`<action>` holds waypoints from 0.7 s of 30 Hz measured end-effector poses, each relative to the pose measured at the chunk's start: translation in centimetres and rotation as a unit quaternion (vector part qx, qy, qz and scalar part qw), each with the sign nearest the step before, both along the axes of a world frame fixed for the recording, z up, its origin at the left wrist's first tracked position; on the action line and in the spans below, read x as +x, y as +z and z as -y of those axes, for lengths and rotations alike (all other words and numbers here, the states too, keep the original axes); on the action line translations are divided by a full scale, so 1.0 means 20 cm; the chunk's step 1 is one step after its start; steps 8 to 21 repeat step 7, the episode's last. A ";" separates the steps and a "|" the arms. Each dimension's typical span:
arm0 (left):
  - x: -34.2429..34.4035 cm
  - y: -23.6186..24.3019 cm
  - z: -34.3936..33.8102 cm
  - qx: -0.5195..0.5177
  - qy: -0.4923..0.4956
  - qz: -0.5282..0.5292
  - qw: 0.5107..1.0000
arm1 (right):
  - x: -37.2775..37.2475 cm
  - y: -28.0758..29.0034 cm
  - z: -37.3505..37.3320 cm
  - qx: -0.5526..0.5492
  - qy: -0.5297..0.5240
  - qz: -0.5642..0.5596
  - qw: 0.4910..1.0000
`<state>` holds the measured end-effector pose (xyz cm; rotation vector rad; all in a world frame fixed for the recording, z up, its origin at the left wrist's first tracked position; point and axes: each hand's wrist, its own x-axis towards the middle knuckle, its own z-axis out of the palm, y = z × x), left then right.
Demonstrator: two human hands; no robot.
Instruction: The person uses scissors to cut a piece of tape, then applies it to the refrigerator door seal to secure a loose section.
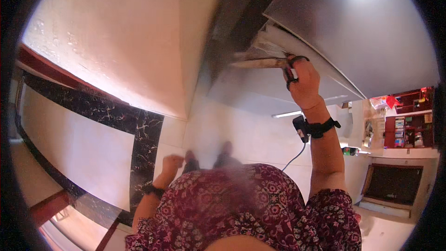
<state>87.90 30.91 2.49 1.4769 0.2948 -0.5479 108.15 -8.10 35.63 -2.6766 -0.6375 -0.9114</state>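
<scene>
My right hand (pixel 304 79) is raised in front of a tall grey cabinet-like unit (pixel 362 32). It grips a pair of scissors (pixel 260 62) by the dark handle loops, with the blades pointing left and slightly blurred. Just behind the blades, some crumpled whitish, see-through sheeting (pixel 274 39) shows in the gap beside the grey panel. I cannot tell whether the blades touch it. My left hand (pixel 172 164) hangs low by my left side, its fingers loosely curled, with nothing visible in it.
A pale wall (pixel 116 42) rises on the left above dark marbled floor edging (pixel 144 130). My feet (pixel 226 148) stand on light tiles. A cable (pixel 295 158) runs from a device on my right wrist. Shelves with items (pixel 404 130) stand far right.
</scene>
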 end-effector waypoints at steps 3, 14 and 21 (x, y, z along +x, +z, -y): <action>-0.43 -0.53 -0.32 0.329 -0.167 0.325 0.871 | 0.06 -0.01 -0.03 -0.041 0.078 -0.005 0.996; -0.67 -0.61 -0.39 0.238 -0.060 -0.003 0.969 | 0.07 -0.06 0.02 -0.047 0.077 -0.006 0.996; -0.67 -0.61 -0.39 0.238 -0.060 -0.003 0.969 | 0.07 -0.06 0.02 -0.047 0.077 -0.006 0.996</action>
